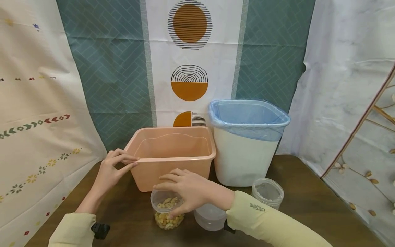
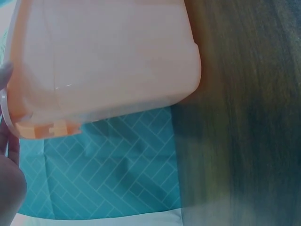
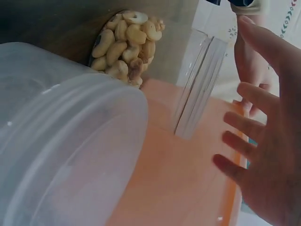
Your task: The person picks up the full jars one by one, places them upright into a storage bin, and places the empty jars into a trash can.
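Note:
My left hand (image 1: 111, 169) pinches the near left corner of a pink plastic tub's rim (image 1: 176, 159); in the left wrist view the thumb and fingers lie on either side of that rim (image 2: 4, 106). Just over a clear lidded jar of cashews (image 1: 168, 219) hovers my right hand (image 1: 191, 188). Its fingers are spread and relaxed, and the right wrist view shows a gap between them and the jar's lid (image 3: 202, 89). The cashews (image 3: 124, 44) fill the lower part of that jar. Beside it, partly under my right forearm, stands a second clear jar (image 1: 210, 219).
A white bin (image 1: 243, 154) with a blue liner (image 1: 247, 113) stands right of the tub. In front of it is a third clear jar (image 1: 267, 193), partly behind my right sleeve. All stand on a dark wooden table (image 1: 308, 206) with patterned cloth behind.

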`<state>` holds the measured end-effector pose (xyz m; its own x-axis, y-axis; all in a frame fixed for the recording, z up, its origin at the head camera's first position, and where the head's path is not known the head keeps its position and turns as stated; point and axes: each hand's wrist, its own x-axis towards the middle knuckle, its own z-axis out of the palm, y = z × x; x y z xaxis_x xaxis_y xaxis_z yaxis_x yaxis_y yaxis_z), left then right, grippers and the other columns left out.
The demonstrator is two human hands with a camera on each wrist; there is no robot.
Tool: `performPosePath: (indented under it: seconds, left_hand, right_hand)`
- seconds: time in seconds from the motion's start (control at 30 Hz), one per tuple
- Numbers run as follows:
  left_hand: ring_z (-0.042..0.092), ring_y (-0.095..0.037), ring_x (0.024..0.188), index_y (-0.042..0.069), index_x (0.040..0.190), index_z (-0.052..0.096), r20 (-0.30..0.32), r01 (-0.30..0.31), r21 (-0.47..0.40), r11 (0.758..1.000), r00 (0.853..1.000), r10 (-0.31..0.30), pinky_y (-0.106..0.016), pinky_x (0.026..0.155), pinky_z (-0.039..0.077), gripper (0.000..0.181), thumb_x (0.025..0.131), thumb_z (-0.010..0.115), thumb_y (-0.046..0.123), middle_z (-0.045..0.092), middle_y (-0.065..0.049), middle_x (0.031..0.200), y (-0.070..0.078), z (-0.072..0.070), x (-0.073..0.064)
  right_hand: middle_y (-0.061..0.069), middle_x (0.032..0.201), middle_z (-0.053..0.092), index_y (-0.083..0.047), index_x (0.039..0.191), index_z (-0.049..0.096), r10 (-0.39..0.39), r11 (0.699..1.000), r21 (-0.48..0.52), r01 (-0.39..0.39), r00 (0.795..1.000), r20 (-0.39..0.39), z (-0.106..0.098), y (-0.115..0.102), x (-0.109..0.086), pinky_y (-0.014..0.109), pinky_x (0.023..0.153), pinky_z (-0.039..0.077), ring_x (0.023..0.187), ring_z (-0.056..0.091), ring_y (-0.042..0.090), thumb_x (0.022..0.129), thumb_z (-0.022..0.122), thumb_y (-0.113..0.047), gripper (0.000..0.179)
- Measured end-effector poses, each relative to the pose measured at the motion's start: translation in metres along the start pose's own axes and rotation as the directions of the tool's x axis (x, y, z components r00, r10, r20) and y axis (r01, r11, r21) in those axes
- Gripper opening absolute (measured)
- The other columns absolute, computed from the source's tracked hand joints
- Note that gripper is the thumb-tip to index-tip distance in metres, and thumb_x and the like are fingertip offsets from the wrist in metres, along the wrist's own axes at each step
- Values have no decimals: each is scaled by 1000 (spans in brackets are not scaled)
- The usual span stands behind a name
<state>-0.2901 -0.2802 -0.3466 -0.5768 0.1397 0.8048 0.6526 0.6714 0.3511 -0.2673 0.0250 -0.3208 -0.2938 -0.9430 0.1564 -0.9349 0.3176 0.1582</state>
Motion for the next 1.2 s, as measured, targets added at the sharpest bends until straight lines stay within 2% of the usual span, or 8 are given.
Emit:
performPosePath:
  seconds: [0.23,0.43,0.57,0.73,0.83,0.93,1.1,1.2]
  left_hand:
    - [42,-1,87,14,91,80,-4,-26,20,999,1000,26,-19,77,31,28,69,84,-3,62,6,89,4,-1,0]
    - [42,-2,87,13,92,80,-14,-30,14,999,999,31,-19,77,32,29,69,84,-5,61,4,87,4,-1,1]
    - [43,-3,86,14,91,80,-3,-13,7,1000,1000,13,-19,75,33,28,70,83,-4,59,7,85,3,-2,0]
    - [43,-3,84,15,92,80,12,5,4,1000,1000,-5,-22,74,32,28,71,83,-3,58,8,84,0,-2,0]
    - [42,-4,85,15,93,80,10,17,3,1000,1000,-17,-22,75,32,28,71,83,-3,57,8,84,-1,-1,0]
    - [42,-4,85,15,94,80,10,28,3,1000,1000,-28,-20,75,31,28,72,83,-3,57,7,84,-1,-2,0]
    - [42,-4,84,15,93,80,11,23,-2,1000,1000,-23,-19,75,30,29,71,83,-3,57,8,84,-1,-1,0]
    - [42,-3,85,14,93,80,8,15,-8,1000,1000,-15,-18,75,30,29,71,83,-4,57,8,84,-1,0,0]
  right_hand:
    - [-8,152,46,-36,149,43,57,996,62,-65,990,132,4,2,7,25,94,46,123,49,13,84,63,-66,74]
    - [-2,152,47,-35,146,47,70,987,130,-92,984,163,4,4,14,29,99,45,125,47,17,84,70,-55,69]
    - [-4,151,48,-34,148,44,70,978,178,-109,975,212,1,4,20,27,100,42,129,49,14,84,73,-54,73]
    - [-8,146,54,-30,149,44,75,981,156,-118,963,258,-3,5,26,23,97,41,127,53,9,80,76,-56,81]
    - [-4,140,56,-30,150,44,100,980,139,-143,956,277,-4,6,29,22,91,42,116,53,10,77,78,-58,85]
    - [0,135,54,-32,151,42,121,975,146,-170,946,300,-3,8,31,20,85,41,106,47,9,75,79,-59,89]
    - [3,134,49,-37,152,37,143,973,122,-195,929,343,-3,8,35,22,87,41,104,43,10,73,80,-60,93]
    - [2,129,50,-41,151,37,144,978,94,-188,925,353,-4,7,36,22,87,40,102,42,11,73,79,-60,91]
